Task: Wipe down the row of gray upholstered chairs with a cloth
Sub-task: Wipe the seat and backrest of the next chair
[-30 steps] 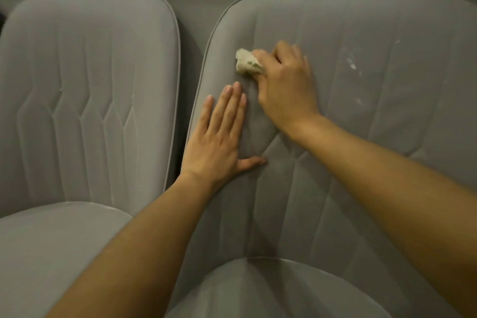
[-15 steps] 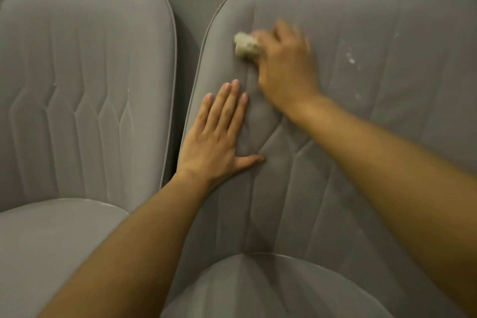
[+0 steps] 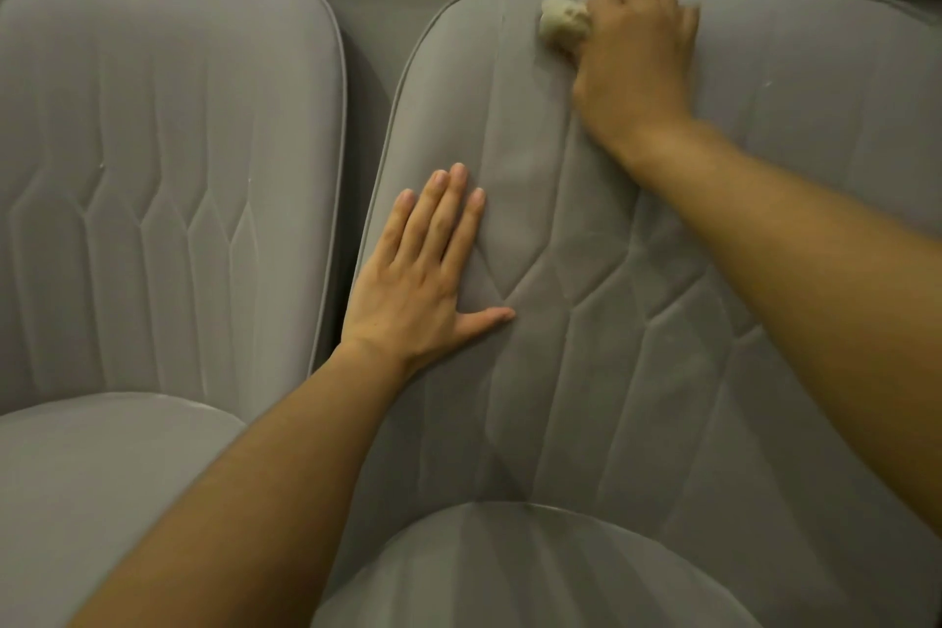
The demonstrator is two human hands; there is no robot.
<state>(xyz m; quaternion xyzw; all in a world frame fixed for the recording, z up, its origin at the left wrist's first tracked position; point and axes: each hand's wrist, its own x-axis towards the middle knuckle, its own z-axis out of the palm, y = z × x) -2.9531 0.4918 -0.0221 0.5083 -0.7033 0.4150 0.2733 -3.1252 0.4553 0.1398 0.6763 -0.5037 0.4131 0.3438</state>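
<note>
Lifts the cloth (image 3: 563, 23) higher than one second ago, with the right hand (image 3: 637, 66), from the upper middle part of the right backrest (image 3: 637, 372) to just under its top edge. Keeps the left hand (image 3: 418, 286) at the same place on this backrest as before.

Shows at the far left the left chair (image 3: 168, 179), gray and upholstered, with stitched lines in a long diamond pattern on its back and a rounded seat below. Shows next a narrow dark gap (image 3: 351, 168) between the two chairs.

Presses the left hand flat against the left part of the right backrest, near the piped edge. Points the fingers straight up and close together, spreads the thumb to the right, and holds nothing in this hand.

Grips the cloth, small, crumpled and cream-colored, in the curled fingers of the right hand, so that only a lump sticks out to the left of the knuckles. Pushes it against the fabric close under the top rim, a little to the right of the rounded corner. Looks slightly blurred at these fingers. Reaches to this place with the right forearm, which comes across the backrest from the lower right.

Shows a small pale mark (image 3: 767, 84) on the fabric to the right of the right hand, and the front seat (image 3: 535, 571) at the bottom middle.
</note>
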